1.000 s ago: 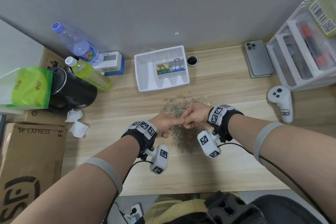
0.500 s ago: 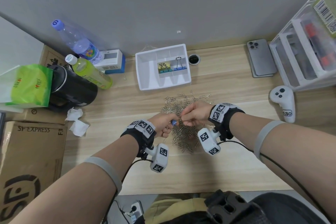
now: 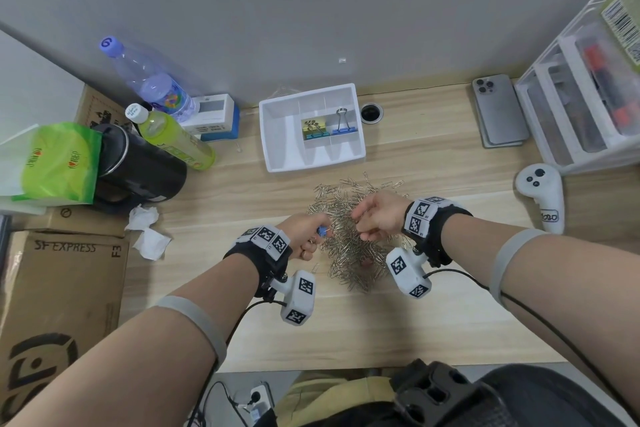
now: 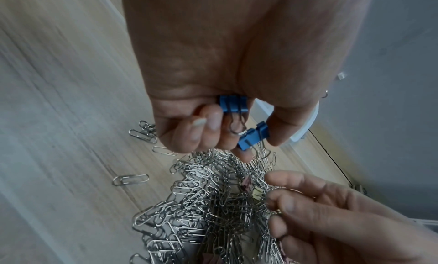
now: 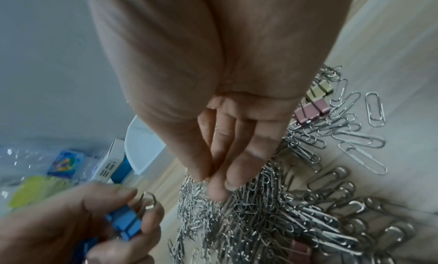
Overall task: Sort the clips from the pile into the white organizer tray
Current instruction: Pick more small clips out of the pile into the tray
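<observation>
The table (image 3: 433, 305) carries everything I need within one reach, which I judge is why the white organizer tray (image 3: 277, 135) sits straight ahead at the far edge, just beyond the pile. Its small compartments already hold binder clips: a yellow and teal bunch in the middle one and a blue clip (image 3: 343, 126) standing in the one to its right, so I read blue as belonging there.

The pile (image 3: 349, 253) lies between my hands, a tangled heap of silver paper clips with a few binder clips buried in it. From the right wrist view I see a pink binder clip (image 5: 311, 111) and a pale yellow one (image 5: 320, 89) at its edge, half under the wire.

My left hand (image 3: 304, 230) is curled around two small blue binder clips (image 4: 241, 121), one tucked against the palm and the other pinched between thumb and fingertips. I hold them there, I think, so I can gather several of one colour before carrying them across to the tray.

My right hand (image 3: 377, 215) holds nothing; its fingers (image 5: 227, 155) hang nearly straight and close together, tips down on the wire, placed to pick or rake through the paper clips for the next binder clip.
</observation>
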Motion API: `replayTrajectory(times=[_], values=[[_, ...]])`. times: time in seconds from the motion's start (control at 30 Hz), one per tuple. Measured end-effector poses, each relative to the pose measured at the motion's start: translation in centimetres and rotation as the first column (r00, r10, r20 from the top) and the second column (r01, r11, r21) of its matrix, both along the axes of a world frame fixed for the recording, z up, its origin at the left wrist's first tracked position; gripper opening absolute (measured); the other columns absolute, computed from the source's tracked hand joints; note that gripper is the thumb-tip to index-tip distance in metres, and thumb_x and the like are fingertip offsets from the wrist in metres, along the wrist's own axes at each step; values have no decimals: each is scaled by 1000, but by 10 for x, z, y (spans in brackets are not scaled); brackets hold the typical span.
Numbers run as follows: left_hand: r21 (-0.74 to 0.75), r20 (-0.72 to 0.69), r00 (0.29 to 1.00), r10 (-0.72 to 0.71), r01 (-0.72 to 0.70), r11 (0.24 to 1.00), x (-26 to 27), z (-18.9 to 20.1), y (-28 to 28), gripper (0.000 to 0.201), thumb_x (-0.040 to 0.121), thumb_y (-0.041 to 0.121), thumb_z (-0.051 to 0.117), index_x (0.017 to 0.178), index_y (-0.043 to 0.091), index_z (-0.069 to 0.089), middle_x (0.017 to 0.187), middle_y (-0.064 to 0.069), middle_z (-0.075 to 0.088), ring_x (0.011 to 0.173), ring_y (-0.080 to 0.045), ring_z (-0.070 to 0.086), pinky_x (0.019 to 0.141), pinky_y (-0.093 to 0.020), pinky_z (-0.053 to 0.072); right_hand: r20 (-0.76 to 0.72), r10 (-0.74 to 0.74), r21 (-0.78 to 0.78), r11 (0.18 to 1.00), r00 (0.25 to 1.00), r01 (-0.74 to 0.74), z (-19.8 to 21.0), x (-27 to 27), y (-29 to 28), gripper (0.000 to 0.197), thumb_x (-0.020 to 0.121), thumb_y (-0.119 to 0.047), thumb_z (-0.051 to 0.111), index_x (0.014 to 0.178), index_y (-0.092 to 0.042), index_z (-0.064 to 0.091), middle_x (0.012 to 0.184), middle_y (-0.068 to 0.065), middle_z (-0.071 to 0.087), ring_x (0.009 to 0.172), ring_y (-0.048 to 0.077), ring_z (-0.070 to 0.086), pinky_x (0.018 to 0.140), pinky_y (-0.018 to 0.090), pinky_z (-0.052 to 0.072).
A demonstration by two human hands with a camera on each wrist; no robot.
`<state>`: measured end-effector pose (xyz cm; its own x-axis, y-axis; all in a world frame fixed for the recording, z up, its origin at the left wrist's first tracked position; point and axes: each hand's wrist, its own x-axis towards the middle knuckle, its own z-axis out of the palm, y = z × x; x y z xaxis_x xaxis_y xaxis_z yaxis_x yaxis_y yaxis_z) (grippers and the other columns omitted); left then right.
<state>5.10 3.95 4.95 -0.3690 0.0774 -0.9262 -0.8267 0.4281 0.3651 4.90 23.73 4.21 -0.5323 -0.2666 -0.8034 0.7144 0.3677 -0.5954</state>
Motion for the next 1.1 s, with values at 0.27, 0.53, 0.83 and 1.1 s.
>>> replayTrajectory(times=[0.27,0.53,0.83,1.1], values=[[63,32,999,27,-29,998,1,-2,4,30,96,38,49,80,13,52,57,3,33,36,-7,23,38,-16,19,-118,51,38,998,992,-46,3,2,-12,21,80,-8,78,97,-7,64,66,9,69,48,10,64,42,18,48],[273,36,995,97,-103,956,0,2,6,25,100,32,48,90,11,59,62,0,46,48,-8,40,48,-21,39,-135,89,-79,992,987,-100,7,1,-28,21,74,-10,83,85,-8,66,86,20,74,74,24,73,68,30,59],[270,-2,989,147,-141,952,4,5,5,26,97,26,55,95,1,63,69,-9,55,56,-16,56,62,-29,57,-191,105,-70,990,976,-120,2,6,-22,15,79,2,75,94,1,72,70,16,69,56,15,65,55,21,57],[280,-21,978,206,-192,940,7,4,7,43,92,26,65,112,-12,63,92,-21,68,74,-24,66,62,-29,56,-232,84,-65,993,969,-102,8,10,-24,38,65,-19,90,94,-4,70,82,14,73,69,16,66,66,29,56]])
